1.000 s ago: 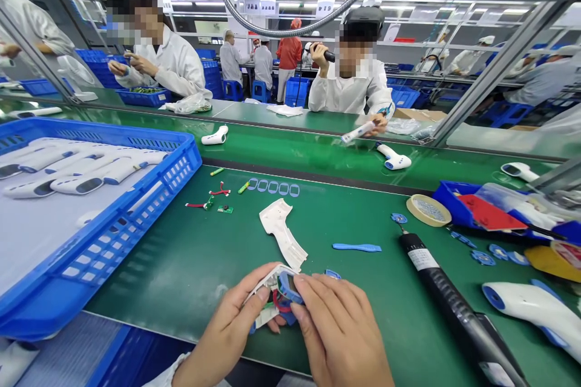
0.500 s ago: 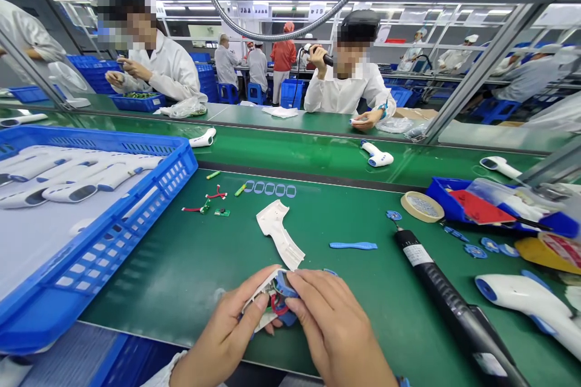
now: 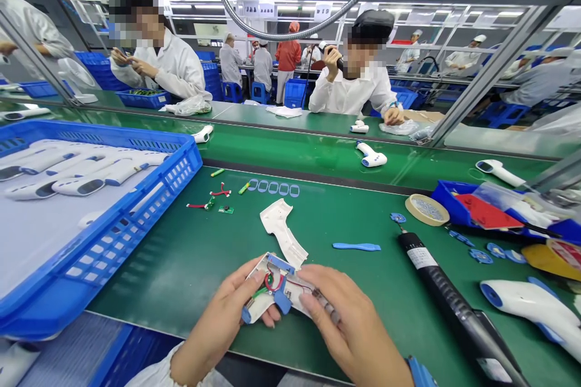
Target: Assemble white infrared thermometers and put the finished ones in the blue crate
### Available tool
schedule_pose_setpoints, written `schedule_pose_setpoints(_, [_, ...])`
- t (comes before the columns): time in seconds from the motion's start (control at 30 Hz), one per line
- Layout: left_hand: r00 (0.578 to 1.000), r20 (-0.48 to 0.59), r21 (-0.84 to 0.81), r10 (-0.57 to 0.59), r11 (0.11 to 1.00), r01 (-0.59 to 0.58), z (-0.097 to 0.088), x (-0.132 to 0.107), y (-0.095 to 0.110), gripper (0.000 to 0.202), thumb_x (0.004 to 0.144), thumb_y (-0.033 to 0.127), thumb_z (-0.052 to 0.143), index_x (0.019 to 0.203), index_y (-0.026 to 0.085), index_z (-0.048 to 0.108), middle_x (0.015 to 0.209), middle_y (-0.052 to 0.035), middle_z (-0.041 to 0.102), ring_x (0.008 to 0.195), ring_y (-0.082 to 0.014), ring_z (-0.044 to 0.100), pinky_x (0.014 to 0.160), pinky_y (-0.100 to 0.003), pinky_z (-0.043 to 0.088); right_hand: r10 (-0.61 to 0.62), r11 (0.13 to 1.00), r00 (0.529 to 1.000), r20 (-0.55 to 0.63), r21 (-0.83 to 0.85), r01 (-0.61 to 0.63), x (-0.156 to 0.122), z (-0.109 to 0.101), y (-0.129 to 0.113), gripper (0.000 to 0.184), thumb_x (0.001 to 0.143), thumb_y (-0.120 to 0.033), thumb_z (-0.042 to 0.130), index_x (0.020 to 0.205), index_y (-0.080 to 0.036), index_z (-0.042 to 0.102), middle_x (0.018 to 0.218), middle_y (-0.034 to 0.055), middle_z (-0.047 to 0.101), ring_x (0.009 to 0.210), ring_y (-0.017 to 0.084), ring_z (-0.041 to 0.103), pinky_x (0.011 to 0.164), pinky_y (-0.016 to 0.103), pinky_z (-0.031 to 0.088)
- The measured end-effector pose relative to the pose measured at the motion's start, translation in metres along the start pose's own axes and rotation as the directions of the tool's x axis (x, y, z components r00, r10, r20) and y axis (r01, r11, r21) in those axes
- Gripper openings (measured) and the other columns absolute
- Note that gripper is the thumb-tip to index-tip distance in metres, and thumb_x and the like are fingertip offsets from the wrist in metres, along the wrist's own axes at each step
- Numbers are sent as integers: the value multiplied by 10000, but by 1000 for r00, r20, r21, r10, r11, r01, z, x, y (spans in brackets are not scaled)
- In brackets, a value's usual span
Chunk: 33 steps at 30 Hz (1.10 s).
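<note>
My left hand point(image 3: 236, 293) grips the head end of an opened handheld thermometer point(image 3: 272, 290), thumb on its near left side. The white half shell lies inside-up, showing red wires, a green board and blue parts. My right hand point(image 3: 338, 308) is closed around the handle end, where fingers hide part of the shell. Just beyond the hands, a loose white shell half point(image 3: 284, 230) rests on the green bench. To its right lies a blue pry tool point(image 3: 356, 247).
A blue crate point(image 3: 181, 175) of white thermometers stands left. Small boards, wires and batteries point(image 3: 218, 190) lie at the bench's back. On the right are a black electric screwdriver point(image 3: 447, 296), a tape roll point(image 3: 426, 210) and an assembled thermometer point(image 3: 531, 308). Co-workers sit beyond the green belt point(image 3: 281, 145).
The thermometer has turned so its open inside faces up, and my right hand has shifted onto its handle. Across the belt, a co-worker's hand has moved off a small white device.
</note>
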<state>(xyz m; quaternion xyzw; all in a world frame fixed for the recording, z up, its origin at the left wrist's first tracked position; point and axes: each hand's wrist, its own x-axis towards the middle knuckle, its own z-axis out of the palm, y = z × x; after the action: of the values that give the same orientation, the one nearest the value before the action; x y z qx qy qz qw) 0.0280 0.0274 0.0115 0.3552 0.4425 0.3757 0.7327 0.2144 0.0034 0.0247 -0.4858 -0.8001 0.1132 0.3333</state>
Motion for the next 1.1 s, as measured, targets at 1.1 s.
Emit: schedule_pose_setpoints(1.1, [954, 288, 733, -79, 660, -166, -15, 47, 55, 158, 695, 234, 583, 831, 175, 530, 640, 69, 469, 503, -72, 391, 457, -184, 309, -138, 989, 944, 298, -13, 149, 27, 6, 26, 294, 785, -185, 606, 1078, -204, 590, 1074, 76, 620, 887, 212, 581, 773, 373, 523])
